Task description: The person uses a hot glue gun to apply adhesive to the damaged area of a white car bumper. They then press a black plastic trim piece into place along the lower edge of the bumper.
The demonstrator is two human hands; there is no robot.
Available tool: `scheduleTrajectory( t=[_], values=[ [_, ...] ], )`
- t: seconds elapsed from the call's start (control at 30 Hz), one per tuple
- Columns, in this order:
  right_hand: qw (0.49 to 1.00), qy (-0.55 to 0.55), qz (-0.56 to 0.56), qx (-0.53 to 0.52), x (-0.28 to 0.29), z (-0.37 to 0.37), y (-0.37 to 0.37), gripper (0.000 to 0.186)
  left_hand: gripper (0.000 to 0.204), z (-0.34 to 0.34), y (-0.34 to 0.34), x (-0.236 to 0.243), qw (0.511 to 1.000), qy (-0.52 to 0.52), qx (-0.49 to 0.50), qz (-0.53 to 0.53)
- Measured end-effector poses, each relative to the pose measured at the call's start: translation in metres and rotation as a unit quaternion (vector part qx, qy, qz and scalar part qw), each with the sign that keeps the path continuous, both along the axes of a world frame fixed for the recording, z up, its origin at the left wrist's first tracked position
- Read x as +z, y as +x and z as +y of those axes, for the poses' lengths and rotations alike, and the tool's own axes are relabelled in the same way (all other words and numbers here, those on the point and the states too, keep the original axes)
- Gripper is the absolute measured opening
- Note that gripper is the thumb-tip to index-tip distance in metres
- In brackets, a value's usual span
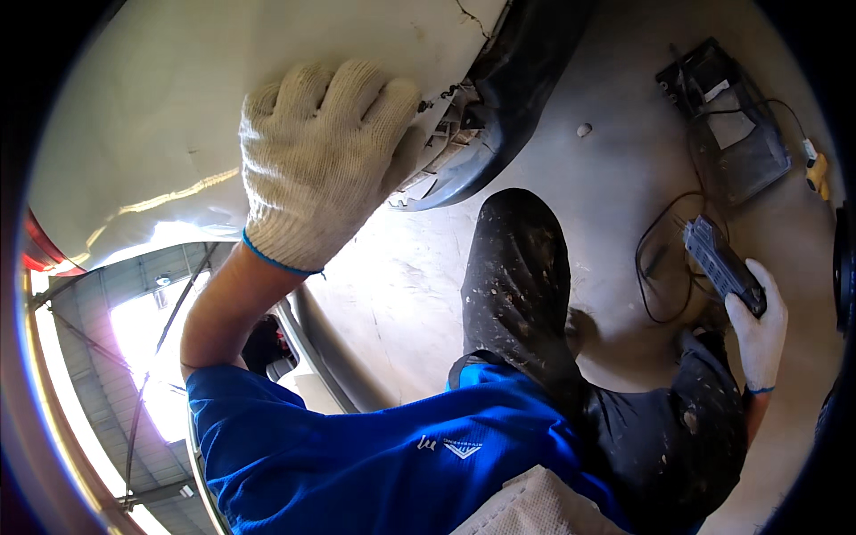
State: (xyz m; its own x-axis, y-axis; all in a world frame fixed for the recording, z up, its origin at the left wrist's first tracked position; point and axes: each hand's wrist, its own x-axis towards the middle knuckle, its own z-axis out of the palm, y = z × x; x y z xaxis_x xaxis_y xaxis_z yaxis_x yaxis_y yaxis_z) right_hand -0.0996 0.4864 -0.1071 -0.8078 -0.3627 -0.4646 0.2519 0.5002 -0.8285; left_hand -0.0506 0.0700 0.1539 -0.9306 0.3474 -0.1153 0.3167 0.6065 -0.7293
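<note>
My left hand, in a white knitted glove with a blue cuff, lies on a pale car body panel. Its fingers stretch over the surface and grip nothing. Just right of the fingertips the panel ends in a cracked, broken edge, with torn plastic bits and a black curved trim piece beside it. Low at the right, my gloved right hand is closed around the end of a dark power tool with a vented grey body. The tool is held above the floor; its working end is hard to make out.
An open black plastic case lies on the grey floor at the far right, near a yellow plug-like piece on a cable. A dark cord loops beside the tool. My bent knee is below the trim.
</note>
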Motion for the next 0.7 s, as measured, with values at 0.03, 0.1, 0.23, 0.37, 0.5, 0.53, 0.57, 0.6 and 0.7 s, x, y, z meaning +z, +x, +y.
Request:
scheduleTrajectory(
  t=[0.03, 0.1, 0.23, 0.37, 0.5, 0.53, 0.57, 0.6, 0.7],
  values=[
    [1.000, 0.001, -0.002, 0.002, -0.001, 0.000, 0.000, 0.052, 0.029, 0.002, -0.001, 0.001, 1.000, 0.000, 0.006, -0.001],
    [1.000, -0.010, 0.004, 0.004, -0.005, 0.002, 0.001, 0.051, 0.028, 0.001, -0.001, 0.003, 1.000, 0.001, 0.000, -0.001],
    [0.999, -0.013, 0.036, 0.003, -0.009, 0.002, 0.006, 0.051, 0.027, -0.002, 0.003, 0.010, 1.000, 0.004, -0.025, -0.007],
    [0.999, -0.002, 0.042, 0.001, -0.014, 0.003, 0.008, 0.050, 0.026, 0.001, 0.004, 0.011, 1.000, -0.008, -0.019, -0.012],
    [0.999, -0.005, 0.037, -0.006, -0.017, 0.005, 0.010, 0.051, 0.026, 0.007, 0.004, 0.020, 0.999, -0.011, 0.009, -0.033],
    [0.999, 0.002, 0.035, -0.009, -0.019, 0.006, 0.010, 0.051, 0.026, 0.011, 0.000, 0.023, 0.998, -0.011, 0.021, -0.052],
    [0.999, 0.000, 0.040, -0.006, -0.020, 0.007, 0.011, 0.051, 0.027, 0.015, -0.005, 0.026, 0.997, -0.011, 0.033, -0.072],
    [0.999, -0.002, 0.045, -0.003, -0.022, 0.008, 0.011, 0.051, 0.027, 0.020, -0.008, 0.035, 0.993, 0.027, 0.055, -0.097],
    [1.000, 0.005, 0.028, -0.004, -0.023, 0.004, 0.007, 0.051, 0.032, 0.026, -0.030, 0.065, 0.979, 0.090, 0.111, -0.145]
  ],
)
